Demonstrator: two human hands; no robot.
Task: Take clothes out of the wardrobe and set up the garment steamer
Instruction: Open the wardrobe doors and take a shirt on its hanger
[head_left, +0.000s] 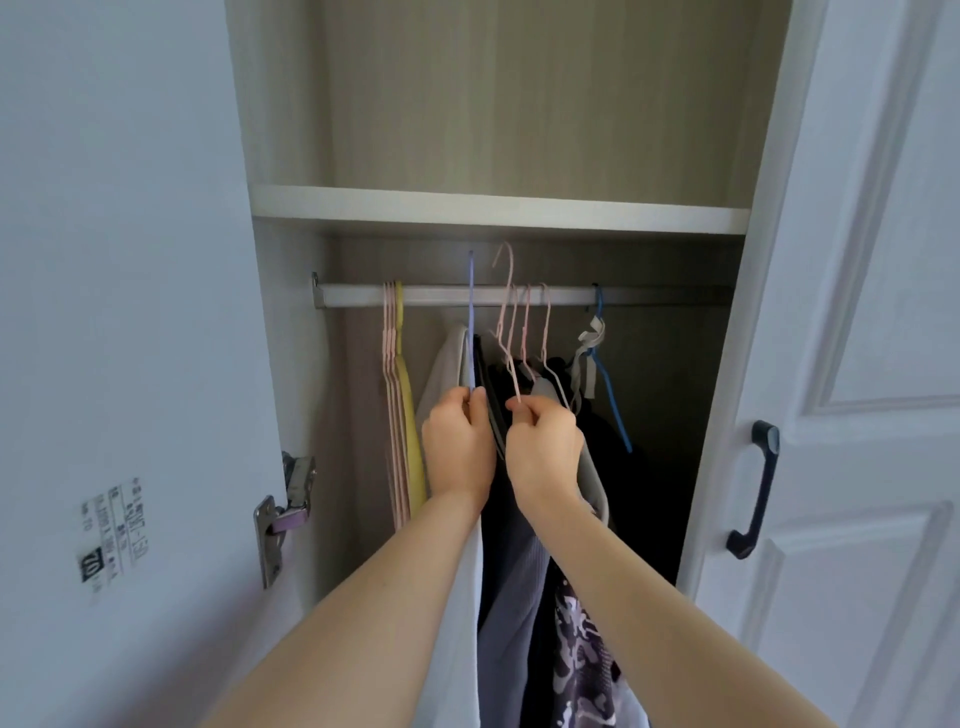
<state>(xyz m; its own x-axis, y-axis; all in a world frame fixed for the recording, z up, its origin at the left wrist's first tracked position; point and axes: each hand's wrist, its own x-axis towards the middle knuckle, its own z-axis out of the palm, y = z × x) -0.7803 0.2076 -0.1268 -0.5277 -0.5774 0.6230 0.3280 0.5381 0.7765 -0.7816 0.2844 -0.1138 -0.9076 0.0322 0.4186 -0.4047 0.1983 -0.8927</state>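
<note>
Left hand (458, 441) pinches lilac hanger (471, 322); right hand (543, 447) pinches pink hanger (506, 332).

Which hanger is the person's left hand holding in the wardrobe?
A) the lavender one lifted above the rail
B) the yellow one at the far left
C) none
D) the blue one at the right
A: the left hand pinches the lavender hanger, whose hook stands above the rail.
</note>
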